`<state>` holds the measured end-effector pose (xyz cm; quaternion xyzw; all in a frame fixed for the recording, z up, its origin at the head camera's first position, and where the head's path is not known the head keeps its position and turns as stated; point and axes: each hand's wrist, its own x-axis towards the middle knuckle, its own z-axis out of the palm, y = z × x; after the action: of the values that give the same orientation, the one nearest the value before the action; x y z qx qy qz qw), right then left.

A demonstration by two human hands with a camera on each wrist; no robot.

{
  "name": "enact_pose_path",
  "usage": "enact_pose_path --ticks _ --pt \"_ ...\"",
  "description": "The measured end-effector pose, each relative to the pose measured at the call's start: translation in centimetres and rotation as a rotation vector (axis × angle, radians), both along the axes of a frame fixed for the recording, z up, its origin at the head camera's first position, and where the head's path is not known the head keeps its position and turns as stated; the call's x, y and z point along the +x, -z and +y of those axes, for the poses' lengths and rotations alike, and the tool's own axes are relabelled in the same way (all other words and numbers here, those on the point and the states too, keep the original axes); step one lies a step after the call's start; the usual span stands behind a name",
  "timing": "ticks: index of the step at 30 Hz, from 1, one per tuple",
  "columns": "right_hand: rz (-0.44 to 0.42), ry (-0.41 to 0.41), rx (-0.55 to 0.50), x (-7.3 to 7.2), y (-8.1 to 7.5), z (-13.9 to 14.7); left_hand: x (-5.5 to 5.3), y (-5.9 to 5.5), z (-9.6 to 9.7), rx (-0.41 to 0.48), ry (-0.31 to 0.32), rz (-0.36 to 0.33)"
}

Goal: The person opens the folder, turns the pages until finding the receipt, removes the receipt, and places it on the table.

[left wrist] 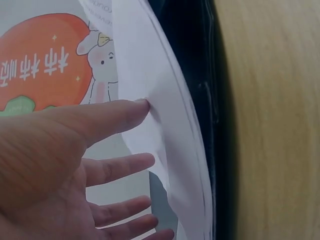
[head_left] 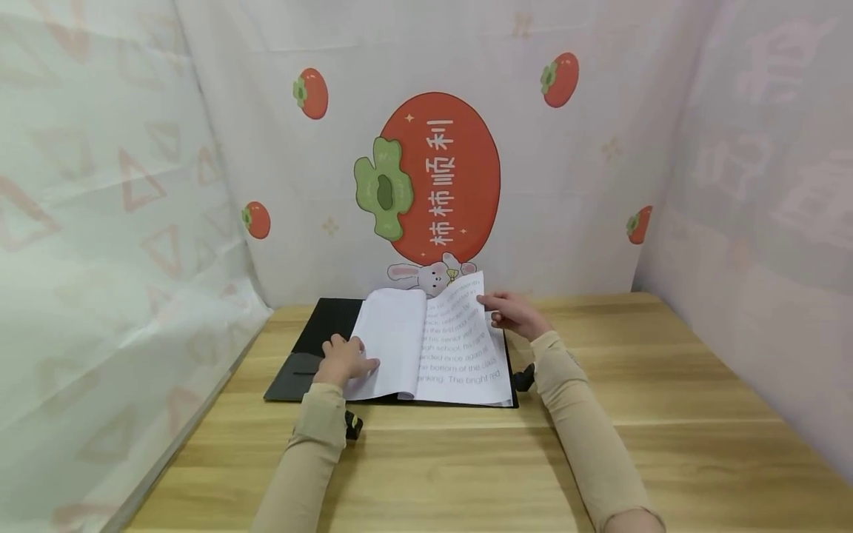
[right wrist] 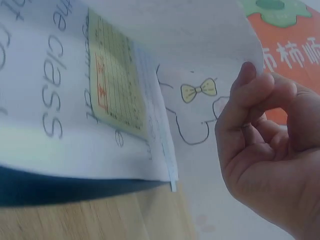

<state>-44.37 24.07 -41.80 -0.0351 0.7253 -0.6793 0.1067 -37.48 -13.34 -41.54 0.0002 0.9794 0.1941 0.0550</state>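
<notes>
An open black folder (head_left: pixel 331 320) lies on the table, holding a stack of white sheets. My left hand (head_left: pixel 342 360) rests on the blank left-hand pages (head_left: pixel 392 333), its fingers spread. In the left wrist view the thumb (left wrist: pixel 117 112) of that hand touches the paper. On the right, a printed page (head_left: pixel 460 348) with large grey text rises at its upper corner. My right hand (head_left: pixel 516 312) pinches that page's edge between thumb and fingers. Beneath the raised sheet, the right wrist view shows a yellowish lined slip (right wrist: pixel 117 75) with red characters, lying on another printed page.
A wood-grain table (head_left: pixel 460 466) extends around the folder. Behind it hangs a white backdrop (head_left: pixel 566 185) with persimmon prints and a cartoon rabbit; pale sheeting (head_left: pixel 113 244) stands at the left. Dark wrist-worn devices show beneath both forearms.
</notes>
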Motion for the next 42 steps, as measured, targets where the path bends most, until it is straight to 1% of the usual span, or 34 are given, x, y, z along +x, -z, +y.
enact_pose_path --ticks 3,8,11,16,19,22,25,28,31,35,39,42 --pt "-0.009 0.003 -0.029 0.1 -0.5 -0.7 -0.3 -0.3 0.3 -0.004 0.01 0.012" --pt "-0.016 0.008 -0.044 0.3 -0.9 -1.5 -0.3 -1.0 1.1 -0.001 0.041 0.047" --pt "-0.005 0.016 -0.061 0.3 -1.0 -1.7 -0.1 -1.6 1.7 0.02 0.06 0.092" --pt "0.005 0.016 -0.083 0.4 -1.5 -1.9 -0.1 -2.0 3.1 0.048 0.111 0.182" --pt "0.015 0.018 -0.069 0.6 -1.8 -2.4 0.2 -2.2 4.1 0.046 0.167 0.245" --pt "0.03 0.025 -0.065 0.7 -1.9 -3.0 0.4 -2.5 5.1 0.055 0.255 0.32" --pt "0.041 0.038 -0.072 0.7 -1.9 -3.6 0.8 -2.6 6.2 0.104 0.357 0.391" --pt "0.041 0.054 -0.092 0.8 -1.9 -4.2 1.2 -2.6 7.4 0.148 0.445 0.438" --pt "0.029 0.07 -0.13 0.9 -2.0 -4.9 1.9 -2.7 8.4 0.178 0.515 0.45" --pt "0.018 0.099 -0.165 1.0 -2.0 -5.9 2.8 -2.9 9.6 0.199 0.584 0.442" --pt "0.018 0.11 -0.187 1.3 -1.9 -6.7 3.6 -2.6 10.5 0.176 0.617 0.427" --pt "0.011 0.108 -0.222 1.5 -1.9 -7.3 4.0 -2.4 10.9 0.15 0.621 0.418"
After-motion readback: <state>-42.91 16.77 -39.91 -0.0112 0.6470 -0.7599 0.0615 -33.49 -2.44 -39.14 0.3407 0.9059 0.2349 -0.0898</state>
